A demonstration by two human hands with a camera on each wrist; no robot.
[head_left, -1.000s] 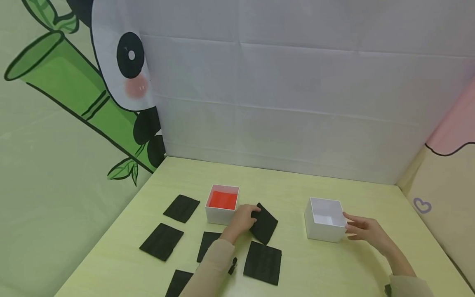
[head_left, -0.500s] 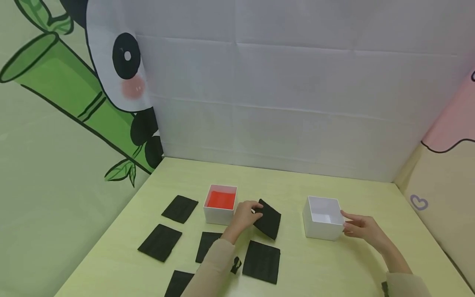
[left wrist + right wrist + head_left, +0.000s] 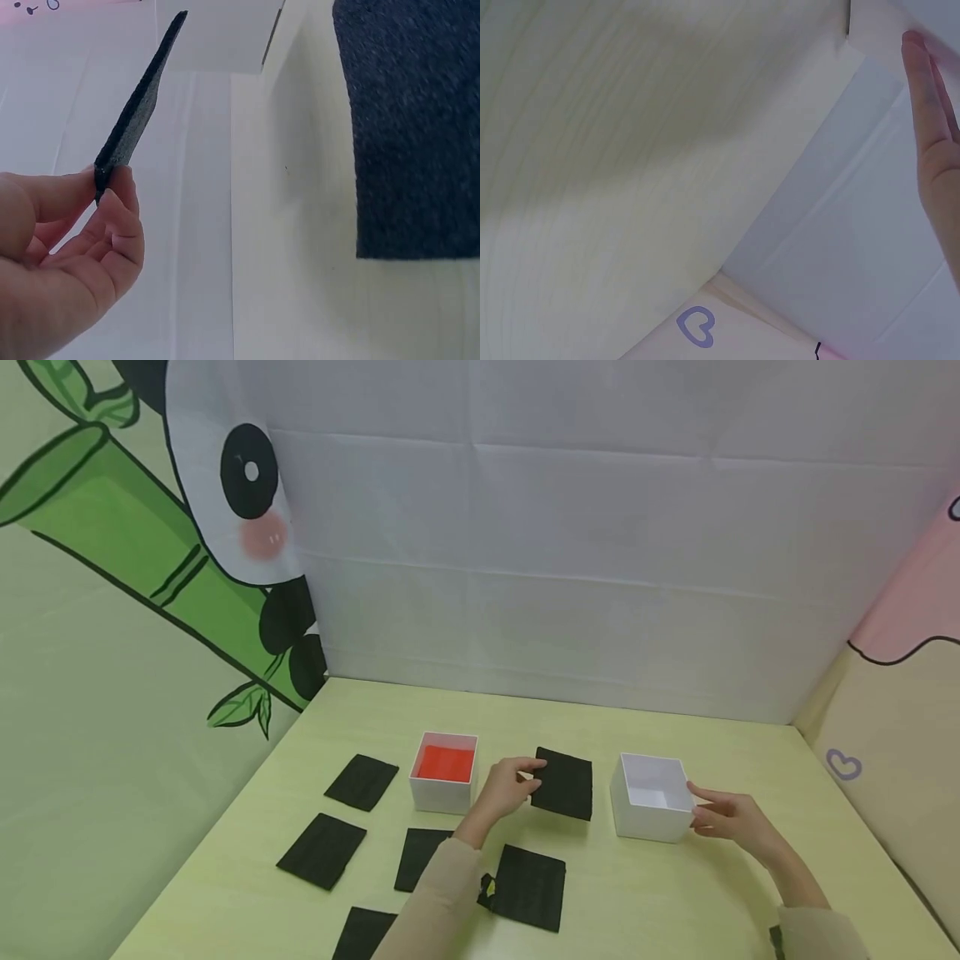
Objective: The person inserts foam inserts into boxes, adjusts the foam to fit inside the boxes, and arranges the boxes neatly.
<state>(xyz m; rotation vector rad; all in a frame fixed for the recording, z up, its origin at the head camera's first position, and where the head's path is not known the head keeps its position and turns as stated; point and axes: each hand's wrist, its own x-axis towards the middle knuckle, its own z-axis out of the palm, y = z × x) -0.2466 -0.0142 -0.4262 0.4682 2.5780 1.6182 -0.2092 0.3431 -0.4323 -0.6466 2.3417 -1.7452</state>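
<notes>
Left hand point(image 3: 507, 788) pinches black square point(image 3: 564, 787) by its edge, left of white box point(image 3: 651, 824), likely keeping face free; right hand point(image 3: 735, 820), fingers straight, touches box, probably steadying it.

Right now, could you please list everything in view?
Table: one, pale yellow, foreground.
Left box: one, white, on table.
Red piece: one visible, red, inside left box.
Right box: one, white, on table.
Lying squares: five visible, black, on table.
Held square: one, black, above table.
Backdrop: one, white, behind table.
Panda drawing: one, black-white, left.
Bamboo drawing: one, green, left.
Heart: one, purple, right.
Pink shape: one, pink, right.
Wrist items: two, dark, foreground.
Sleeves: two, beige, foreground.
Left hand: one, pinching held square.
Right hand: one, touching right box.
</notes>
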